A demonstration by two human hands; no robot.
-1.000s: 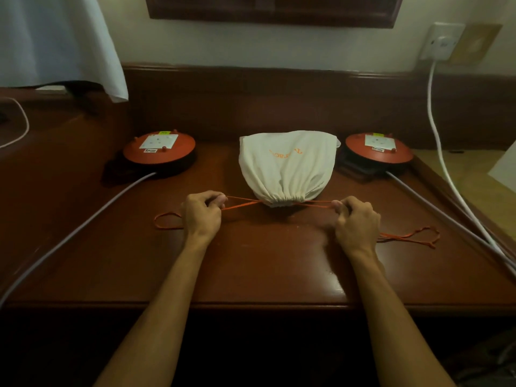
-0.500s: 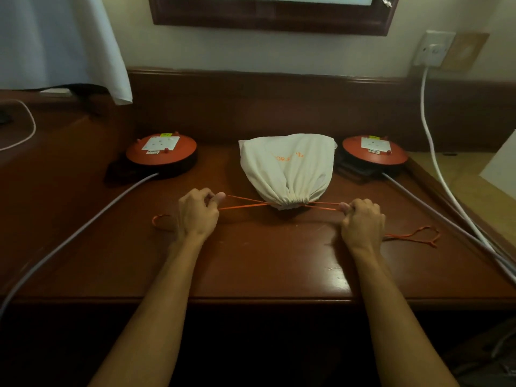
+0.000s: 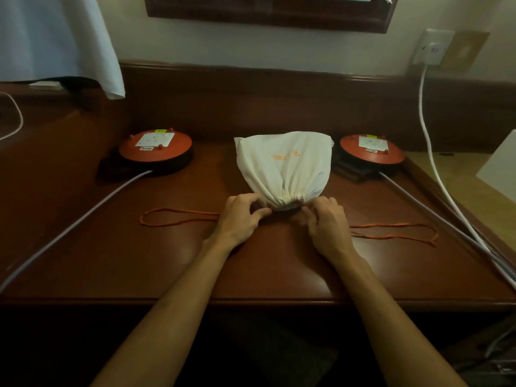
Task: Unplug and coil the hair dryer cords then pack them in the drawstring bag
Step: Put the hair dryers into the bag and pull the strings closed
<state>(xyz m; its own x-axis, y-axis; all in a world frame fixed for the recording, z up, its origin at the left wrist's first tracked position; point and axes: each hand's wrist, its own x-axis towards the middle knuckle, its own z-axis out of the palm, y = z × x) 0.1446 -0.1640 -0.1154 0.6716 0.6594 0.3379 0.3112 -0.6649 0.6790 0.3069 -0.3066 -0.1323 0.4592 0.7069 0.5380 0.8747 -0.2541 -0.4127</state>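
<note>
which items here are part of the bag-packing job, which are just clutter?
Job:
cream cloth drawstring bag
orange drawstring cord
left hand and right hand, at the bag's gathered mouth

Lying about:
two round red cable reels
grey cables
white wall socket

Both forearms are bare to the frame's edge, with no sleeves, rings or watch showing.
</note>
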